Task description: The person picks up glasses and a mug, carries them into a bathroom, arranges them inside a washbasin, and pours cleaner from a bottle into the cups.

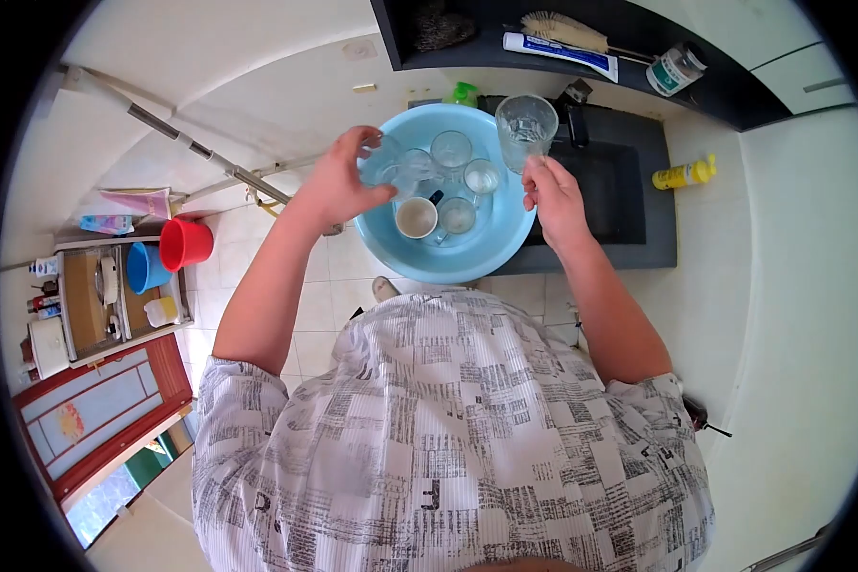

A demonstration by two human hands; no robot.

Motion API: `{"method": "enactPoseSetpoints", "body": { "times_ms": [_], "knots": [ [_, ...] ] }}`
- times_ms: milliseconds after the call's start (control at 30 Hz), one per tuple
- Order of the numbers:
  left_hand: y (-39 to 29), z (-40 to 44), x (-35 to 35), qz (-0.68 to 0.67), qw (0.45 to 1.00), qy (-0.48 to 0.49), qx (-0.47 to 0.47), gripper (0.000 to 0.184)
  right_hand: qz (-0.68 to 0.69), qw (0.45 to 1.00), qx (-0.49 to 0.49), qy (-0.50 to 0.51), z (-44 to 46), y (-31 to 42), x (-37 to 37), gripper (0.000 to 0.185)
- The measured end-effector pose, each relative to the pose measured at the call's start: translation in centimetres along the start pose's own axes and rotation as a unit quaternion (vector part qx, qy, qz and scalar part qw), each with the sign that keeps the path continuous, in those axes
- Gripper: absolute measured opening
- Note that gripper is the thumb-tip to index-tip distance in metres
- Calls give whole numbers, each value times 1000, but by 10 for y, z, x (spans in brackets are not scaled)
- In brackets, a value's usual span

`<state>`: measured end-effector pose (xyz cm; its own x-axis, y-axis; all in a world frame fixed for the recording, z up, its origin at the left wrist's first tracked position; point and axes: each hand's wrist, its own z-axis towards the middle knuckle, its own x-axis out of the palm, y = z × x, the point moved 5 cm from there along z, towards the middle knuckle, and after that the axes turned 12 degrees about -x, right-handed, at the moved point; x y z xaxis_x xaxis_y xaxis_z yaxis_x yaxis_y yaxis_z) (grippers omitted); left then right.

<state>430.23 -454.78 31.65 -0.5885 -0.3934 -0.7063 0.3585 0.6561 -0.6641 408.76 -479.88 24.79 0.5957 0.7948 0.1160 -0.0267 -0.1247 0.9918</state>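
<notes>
My right hand [557, 198] pinches a clear glass mug [526, 124] at its lower side and holds it up over the right rim of a light blue basin [486, 259]. My left hand [338, 179] curves around a clear drinking glass [379, 160] at the basin's left side, thumb and fingers on either side of it. Inside the basin stand a white cup with a dark handle [416, 218], a glass mug [457, 215], a small glass [481, 176] and another glass [451, 150]. One more clear glass [415, 164] lies close to my left hand, its outline partly blurred.
Under the basin's right side is a dark sink [601, 195] with a black tap [578, 119]. A yellow bottle [684, 174] stands to the right. Above, a dark shelf [477, 43] holds a toothpaste tube [561, 55], brush and jar. Red [186, 244] and blue buckets are at left.
</notes>
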Motion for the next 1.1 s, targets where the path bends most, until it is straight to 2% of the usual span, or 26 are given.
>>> {"method": "enactPoseSetpoints", "body": {
  "times_ms": [100,400,500,600,1000,1100],
  "knots": [
    [24,0,6,73,997,-17,-17,81,11,1000,13,-2,-4,-4,-9,35],
    [66,12,52,128,990,-2,-60,84,-17,999,-9,40,-14,-12,-16,37],
    [74,13,65,132,990,1,-55,86,-14,999,-6,42,-20,-13,-16,36],
    [73,14,72,147,984,24,-101,87,-17,999,7,46,-24,-19,-18,36],
    [110,34,117,134,987,36,-80,93,35,997,25,56,-33,-38,-24,34],
    [120,40,128,112,986,63,-103,95,58,996,38,58,-33,-37,-25,34]
  ]
}}
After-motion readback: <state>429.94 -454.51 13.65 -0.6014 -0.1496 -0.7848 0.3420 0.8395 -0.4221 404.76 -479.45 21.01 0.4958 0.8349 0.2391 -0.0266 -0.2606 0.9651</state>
